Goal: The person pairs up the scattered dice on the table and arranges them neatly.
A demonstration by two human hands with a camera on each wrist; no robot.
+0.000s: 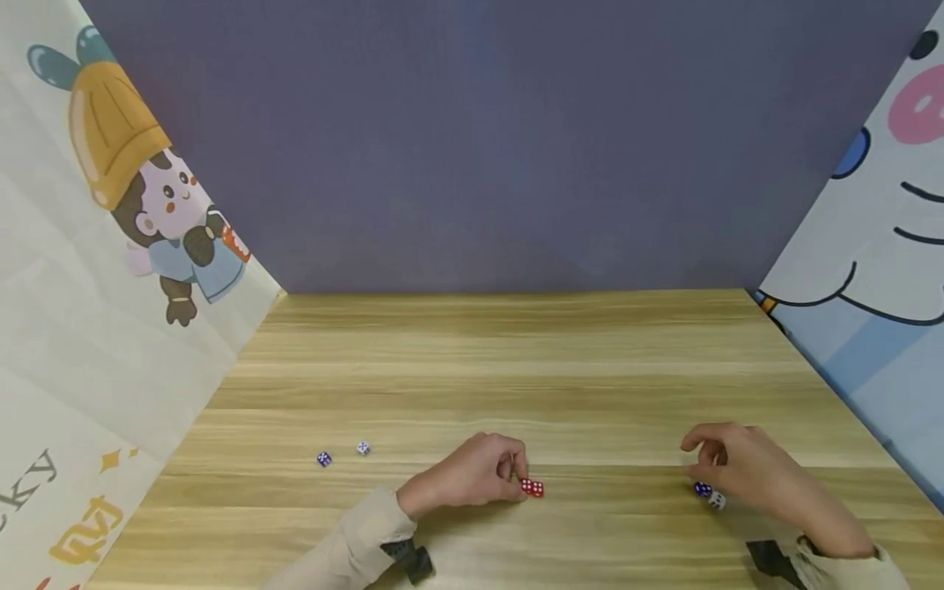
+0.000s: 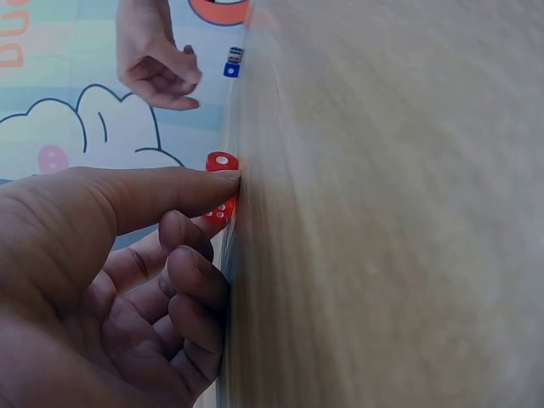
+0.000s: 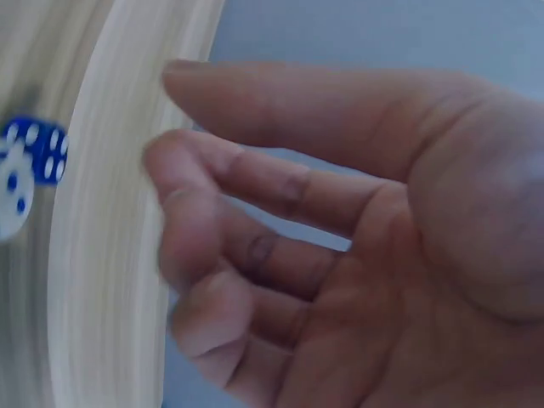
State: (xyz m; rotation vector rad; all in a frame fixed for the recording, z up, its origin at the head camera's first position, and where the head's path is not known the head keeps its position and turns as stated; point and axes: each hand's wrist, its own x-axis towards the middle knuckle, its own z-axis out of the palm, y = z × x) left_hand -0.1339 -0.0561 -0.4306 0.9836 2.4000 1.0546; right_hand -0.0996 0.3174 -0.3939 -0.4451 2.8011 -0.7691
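Observation:
Two red dice, a nearer one (image 1: 526,486) and one at its right (image 1: 538,489), lie side by side on the wooden table. My left hand (image 1: 479,470) pinches the nearer die between thumb and index finger; in the left wrist view its thumb (image 2: 170,189) partly covers the red dice. My right hand (image 1: 760,475) hovers with loosely bent fingers and nothing between them. Just beside and below its fingertips are a blue die (image 1: 702,489) and a white die (image 1: 717,501), close together. The right wrist view shows this blue die (image 3: 49,151) apart from the fingers.
Left of my left arm, another blue die (image 1: 324,459) and another white die (image 1: 364,448) stand a little apart on the table (image 1: 516,352). A dark panel (image 1: 501,147) rises at the back. Printed cloths hang along the left (image 1: 66,246) and right sides.

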